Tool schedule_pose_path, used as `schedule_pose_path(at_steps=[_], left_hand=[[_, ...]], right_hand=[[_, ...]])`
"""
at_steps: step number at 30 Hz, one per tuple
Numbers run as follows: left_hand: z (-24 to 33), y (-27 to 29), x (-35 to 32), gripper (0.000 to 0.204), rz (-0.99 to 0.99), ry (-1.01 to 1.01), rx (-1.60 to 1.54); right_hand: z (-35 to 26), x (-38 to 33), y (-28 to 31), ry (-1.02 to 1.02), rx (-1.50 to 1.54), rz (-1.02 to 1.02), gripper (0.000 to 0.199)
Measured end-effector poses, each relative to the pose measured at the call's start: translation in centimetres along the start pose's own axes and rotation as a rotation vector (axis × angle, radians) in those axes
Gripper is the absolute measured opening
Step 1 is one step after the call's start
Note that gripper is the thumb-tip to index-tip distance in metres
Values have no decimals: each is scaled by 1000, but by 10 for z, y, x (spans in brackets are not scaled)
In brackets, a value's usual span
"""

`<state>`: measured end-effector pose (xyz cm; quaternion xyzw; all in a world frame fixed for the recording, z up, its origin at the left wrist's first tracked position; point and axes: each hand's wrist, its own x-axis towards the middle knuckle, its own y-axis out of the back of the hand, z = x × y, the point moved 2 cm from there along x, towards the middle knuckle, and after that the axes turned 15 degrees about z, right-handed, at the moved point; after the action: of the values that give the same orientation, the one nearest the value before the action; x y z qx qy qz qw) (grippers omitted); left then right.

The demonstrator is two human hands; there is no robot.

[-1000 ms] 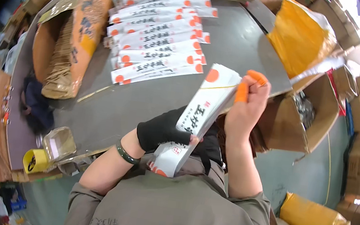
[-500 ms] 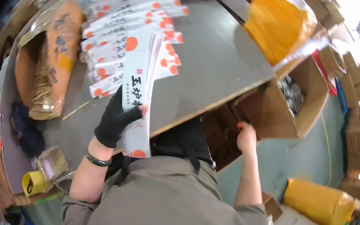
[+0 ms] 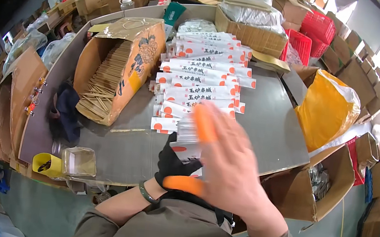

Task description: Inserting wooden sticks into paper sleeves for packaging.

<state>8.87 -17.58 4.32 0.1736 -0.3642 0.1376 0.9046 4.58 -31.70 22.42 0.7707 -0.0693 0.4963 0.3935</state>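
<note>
1. Orange rubber finger cots cover the thumb and a finger of the right hand (image 3: 228,171), which is bare otherwise and blurred with motion; its fingers spread wide over the packet, and whether it actually grips anything I cannot tell.
2. Black-gloved, the left hand (image 3: 172,161) is closed around the lower end of a white paper sleeve (image 3: 187,139) with orange dots, held upright just above the near edge of the grey table (image 3: 271,124).
3. Beyond it lies a fanned row of finished sleeves (image 3: 204,79), overlapping each other, beside an open brown carton of bamboo skewers (image 3: 103,83) lying on its side.
4. Judging by this, the step in hand looks like closing or smoothing one filled sleeve before it joins the row.
5. A next move would call for a steady left grip and a clean placement on the nearest end of the row, overlapping like the rest.
</note>
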Motion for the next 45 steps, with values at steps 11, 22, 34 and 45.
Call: schedule_pose_path(at_steps=[11, 22, 34, 45], left_hand=[[-64, -22, 33, 41, 32, 675, -583], [8, 10, 43, 60, -188, 781, -1130], [-38, 41, 68, 93, -96, 709, -1272], [-65, 38, -4, 66, -757, -135, 623]], right_hand=[[-18, -138, -121, -73, -127, -177, 79], [87, -117, -75, -1030, 1076, -104, 55], [68, -123, -85, -951, 542, -452, 55], [92, -155, -88, -247, -151, -532, 73]])
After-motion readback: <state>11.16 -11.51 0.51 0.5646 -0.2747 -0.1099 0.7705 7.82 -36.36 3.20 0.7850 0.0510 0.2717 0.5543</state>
